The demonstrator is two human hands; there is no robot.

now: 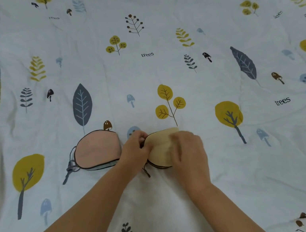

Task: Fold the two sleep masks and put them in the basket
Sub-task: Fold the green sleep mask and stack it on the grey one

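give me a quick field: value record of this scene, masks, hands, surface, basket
surface: bedsheet printed with trees, leaves and mushrooms
pink mask: folded in half, lying flat, strap trailing at its left, untouched
yellow mask: folded over, right of the pink one, under both hands
left hand: pinching the yellow mask's left edge
right hand: pressing flat on the yellow mask's right side, blurred
gap between masks: small, partly hidden by the left hand
basket: not in view
task state: neither mask in the basket yet
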